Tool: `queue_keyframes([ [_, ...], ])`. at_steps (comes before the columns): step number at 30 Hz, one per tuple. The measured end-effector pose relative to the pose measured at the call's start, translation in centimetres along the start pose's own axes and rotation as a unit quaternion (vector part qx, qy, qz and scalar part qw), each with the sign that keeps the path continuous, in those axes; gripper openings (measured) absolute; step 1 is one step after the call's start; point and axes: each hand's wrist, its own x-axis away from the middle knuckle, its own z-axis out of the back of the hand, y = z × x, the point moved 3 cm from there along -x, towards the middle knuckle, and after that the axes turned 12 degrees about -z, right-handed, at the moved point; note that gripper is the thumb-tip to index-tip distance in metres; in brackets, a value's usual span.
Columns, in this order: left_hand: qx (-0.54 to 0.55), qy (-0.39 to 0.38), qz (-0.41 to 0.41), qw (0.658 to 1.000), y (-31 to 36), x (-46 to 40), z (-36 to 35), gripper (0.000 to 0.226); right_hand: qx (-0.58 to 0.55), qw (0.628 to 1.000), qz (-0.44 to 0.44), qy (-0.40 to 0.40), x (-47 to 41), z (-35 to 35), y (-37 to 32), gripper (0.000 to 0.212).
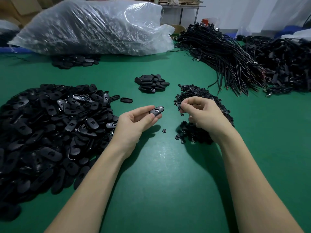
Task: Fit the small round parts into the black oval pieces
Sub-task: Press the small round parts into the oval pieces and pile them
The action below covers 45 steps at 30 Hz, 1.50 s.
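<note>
Left hand (134, 120) pinches an oval piece (156, 110); right hand (200, 113), fingers curled, hides its contents.

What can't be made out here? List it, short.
- Right hand, head view: its curled fingertips hide whether they pinch a small round part.
- Clear plastic bag, head view: glare and wrinkles blur its contents.
- Big pile of black oval pieces, head view: cut off by the left edge.
- Oval piece in the left hand: recess too small to read.
</note>
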Motion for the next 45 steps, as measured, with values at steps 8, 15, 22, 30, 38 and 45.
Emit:
queue_keyframes([
  [8, -0.002, 0.008, 0.019, 1.000, 0.2, 0.0, 0.1, 0.015, -0.076, 0.991, -0.036, -0.104, 0.3, -1.9, -0.1, 0.006],
  [15, -0.088, 0.017, 0.002, 0.996, 0.2, -0.2, 0.5, 0.028, -0.082, 0.985, -0.053, -0.143, 0.4, -3.1, -0.1, 0.009],
  [22, -0.054, 0.025, -0.011, 0.998, 0.1, -0.2, 0.5, 0.026, -0.099, 0.984, -0.048, -0.141, 0.7, -3.5, -0.4, 0.006],
  [30, -0.065, -0.002, -0.035, 0.997, 0.3, 0.3, -0.2, 0.025, -0.115, 0.984, -0.042, -0.127, 1.4, -4.8, -1.3, 0.005],
  [38, -0.040, -0.005, -0.039, 0.998, 0.2, 0.1, -0.3, 0.013, -0.147, 0.984, -0.044, -0.087, 1.7, -4.8, -1.7, 0.006],
  [45, -0.047, -0.013, -0.045, 0.998, 0.1, 0.2, -0.3, 0.014, -0.118, 0.991, -0.038, -0.054, 1.8, -4.9, -1.8, 0.005],
])
